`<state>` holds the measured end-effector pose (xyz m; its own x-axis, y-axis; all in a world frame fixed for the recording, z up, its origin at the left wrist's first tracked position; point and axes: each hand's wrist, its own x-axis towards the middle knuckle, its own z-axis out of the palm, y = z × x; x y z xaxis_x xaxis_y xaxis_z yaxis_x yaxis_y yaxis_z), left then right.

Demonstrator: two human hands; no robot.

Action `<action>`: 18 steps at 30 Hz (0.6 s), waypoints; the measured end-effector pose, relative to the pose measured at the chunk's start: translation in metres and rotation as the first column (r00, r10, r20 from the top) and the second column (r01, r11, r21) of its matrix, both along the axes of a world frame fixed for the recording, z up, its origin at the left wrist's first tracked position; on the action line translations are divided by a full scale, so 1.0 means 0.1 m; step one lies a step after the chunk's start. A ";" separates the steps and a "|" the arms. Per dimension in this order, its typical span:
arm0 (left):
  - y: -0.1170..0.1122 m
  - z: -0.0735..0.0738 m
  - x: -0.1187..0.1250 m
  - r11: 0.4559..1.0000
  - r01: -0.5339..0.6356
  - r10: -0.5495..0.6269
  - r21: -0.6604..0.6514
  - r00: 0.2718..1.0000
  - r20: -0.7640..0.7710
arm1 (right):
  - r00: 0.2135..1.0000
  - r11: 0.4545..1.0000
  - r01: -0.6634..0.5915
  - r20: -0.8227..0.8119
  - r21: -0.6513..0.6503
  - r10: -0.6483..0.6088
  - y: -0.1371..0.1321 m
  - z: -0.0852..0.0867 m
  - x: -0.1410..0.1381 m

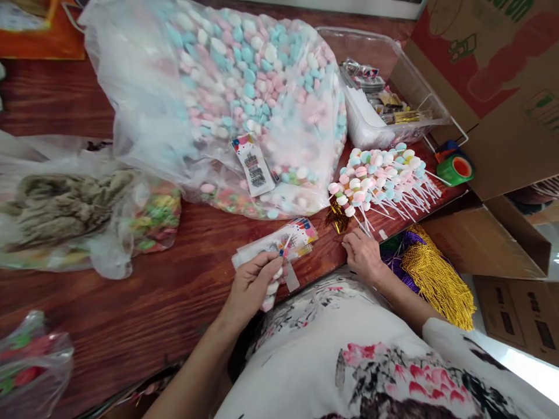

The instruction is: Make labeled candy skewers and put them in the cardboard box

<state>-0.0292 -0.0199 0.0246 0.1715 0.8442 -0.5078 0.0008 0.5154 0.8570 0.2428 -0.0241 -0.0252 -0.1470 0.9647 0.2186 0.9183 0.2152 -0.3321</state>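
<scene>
Head view: a large clear bag of pastel candies (244,87) fills the wooden table (131,302). Candy skewers (379,174) lie piled right of it. The left hand (253,285) grips a skewer in a printed sleeve (282,244); the right hand (362,253) rests loosely curled, holding nothing, beside the pile.

From my feed the scene is evenly and brightly lit by soft daylight, strongest at the lower right, where a strip of floor blows out to near white. The big plastic bag (209,99) catches a milky glare that washes out its upper left side. The wooden table (144,291) shows a faint sheen and only soft, short shadows. Wide-angle distortion bends the edges and the cardboard box (493,75) leans outward. My left hand (253,285) looks slightly soft; corners blur.
</scene>
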 end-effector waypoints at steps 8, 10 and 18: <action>-0.06 -0.01 0.06 0.994 -0.067 0.074 -0.083 0.994 0.077 | 0.941 0.989 -0.100 -0.312 0.106 0.128 0.08 0.14 -0.10; -0.07 0.00 0.08 0.992 -0.079 0.088 -0.100 0.992 0.087 | 0.925 0.983 -0.121 -0.344 0.142 0.163 0.10 0.13 -0.11; -0.05 -0.02 0.11 0.990 -0.126 0.131 -0.055 0.988 0.085 | 0.888 0.970 -0.147 -0.405 0.195 0.216 0.17 0.07 -0.12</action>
